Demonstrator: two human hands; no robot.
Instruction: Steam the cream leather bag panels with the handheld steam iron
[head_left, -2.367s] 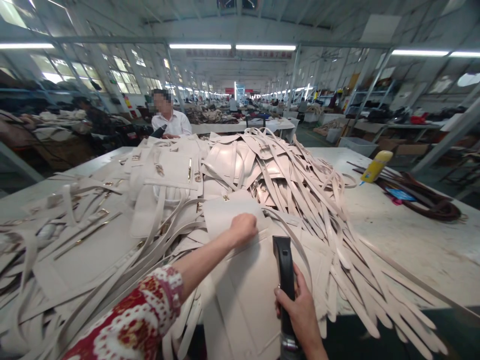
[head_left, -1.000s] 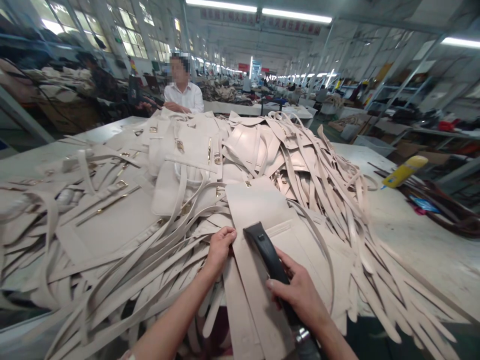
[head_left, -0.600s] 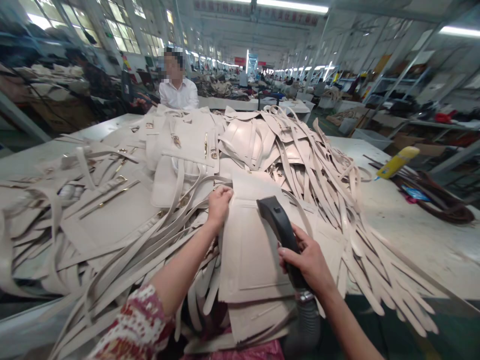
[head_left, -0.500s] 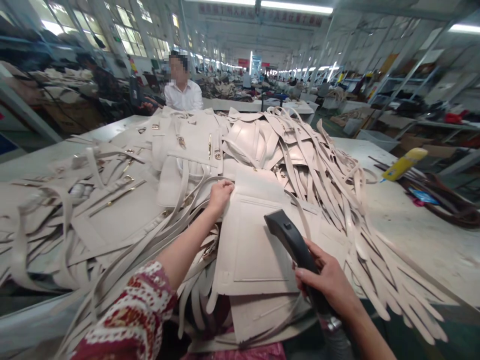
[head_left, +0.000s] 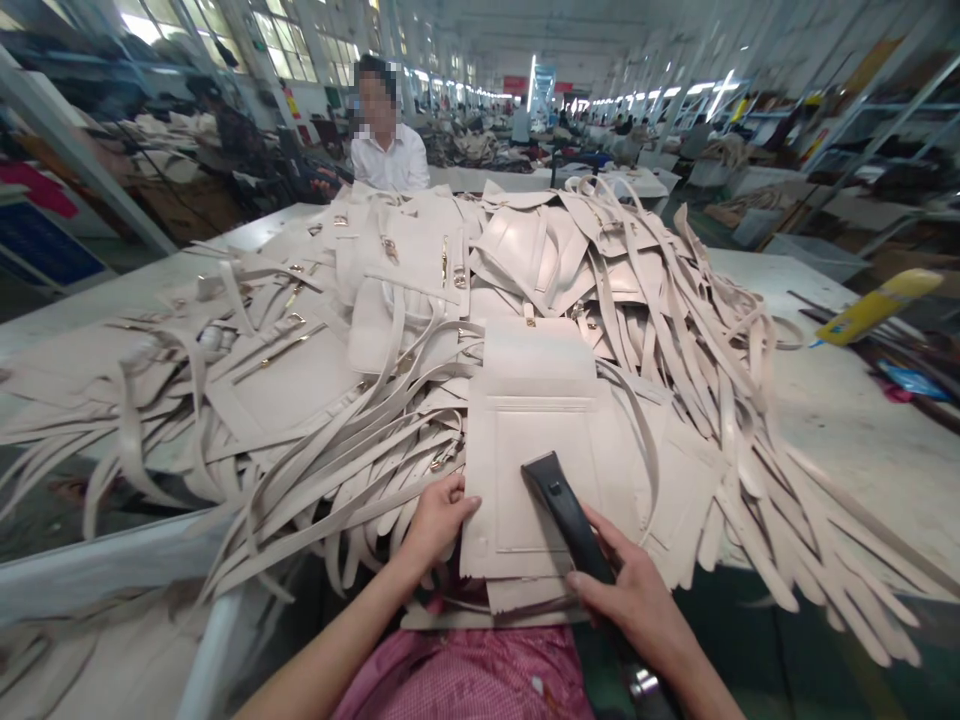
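A beige bag panel [head_left: 484,450] with a stitched rectangular pocket lies in front of me on the pile, its flap [head_left: 538,355] folded away at the far end. My left hand [head_left: 436,520] pinches the panel's left edge near its lower corner. In my right hand [head_left: 634,595] is a black hose nozzle [head_left: 571,525] with a flat, angled mouth. The fingers wrap round its handle, and the mouth points down over the pocket area. Whether it touches the panel I cannot tell. More beige pieces lie under the panel.
Beige bag parts and straps [head_left: 660,320] are heaped over the table [head_left: 817,430]. At right is a yellow bottle [head_left: 877,305]. A white-edged bin [head_left: 206,660] with beige pieces stands at lower left. A person in a white shirt [head_left: 390,160] is beyond the pile.
My left hand has come down from the panel's upper left edge to its lower left edge. The nozzle has shifted lower over the panel. The view has tilted down.
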